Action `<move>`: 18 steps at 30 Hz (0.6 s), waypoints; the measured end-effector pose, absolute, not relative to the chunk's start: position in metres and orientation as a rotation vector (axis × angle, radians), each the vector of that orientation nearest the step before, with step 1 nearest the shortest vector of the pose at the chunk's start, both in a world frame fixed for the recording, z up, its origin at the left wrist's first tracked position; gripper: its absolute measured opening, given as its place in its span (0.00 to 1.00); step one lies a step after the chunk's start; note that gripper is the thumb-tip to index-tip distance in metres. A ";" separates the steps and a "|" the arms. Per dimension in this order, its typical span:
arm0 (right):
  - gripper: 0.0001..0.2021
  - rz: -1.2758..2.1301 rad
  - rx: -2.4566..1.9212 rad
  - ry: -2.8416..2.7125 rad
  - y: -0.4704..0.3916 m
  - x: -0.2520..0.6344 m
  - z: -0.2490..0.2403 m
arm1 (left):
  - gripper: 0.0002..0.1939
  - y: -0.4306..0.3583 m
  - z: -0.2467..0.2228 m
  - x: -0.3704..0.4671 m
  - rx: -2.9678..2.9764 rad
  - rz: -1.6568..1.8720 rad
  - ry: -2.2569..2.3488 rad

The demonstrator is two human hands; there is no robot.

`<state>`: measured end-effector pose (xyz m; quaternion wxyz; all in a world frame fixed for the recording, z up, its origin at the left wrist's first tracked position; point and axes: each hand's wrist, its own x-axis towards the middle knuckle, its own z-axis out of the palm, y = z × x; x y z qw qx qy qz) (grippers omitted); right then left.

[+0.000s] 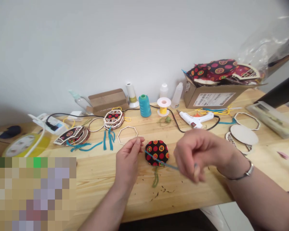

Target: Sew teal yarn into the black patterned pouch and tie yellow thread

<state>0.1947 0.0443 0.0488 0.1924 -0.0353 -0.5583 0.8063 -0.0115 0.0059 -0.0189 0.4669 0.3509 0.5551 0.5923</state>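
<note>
A length of blue cord (170, 165) runs slantwise between my hands, over a rounded piece covered in black fabric with red and yellow flower patterns (156, 147). My left hand (128, 160) pinches the cord's left end beside the fabric piece, thumb against fingers. Curled fingers of my right hand (192, 157) grip the other end, nearer to me and to the right; motion blurs them a little. A green cord loop (155, 179) sticks out below the fabric piece, which lies on the wooden table (98, 189).
Behind my hands stand a teal thread cone (144, 106), a spool of yellow cord (163, 107) and a white glue gun (195, 119). An octagonal wooden frame (118, 136) lies left, with stacked ornaments (113, 118). A cardboard box (212, 96) holds fabric pieces at back right.
</note>
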 end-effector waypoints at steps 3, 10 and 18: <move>0.03 1.904 -0.186 -1.417 0.055 0.207 0.053 | 0.07 0.006 -0.021 -0.014 1.041 1.538 1.492; 0.09 1.501 -0.434 -1.196 0.066 0.203 0.061 | 0.06 0.007 -0.023 -0.015 1.005 1.587 1.500; 0.10 1.227 -0.573 -1.136 0.072 0.203 0.059 | 0.12 0.008 -0.010 -0.009 0.576 1.723 1.262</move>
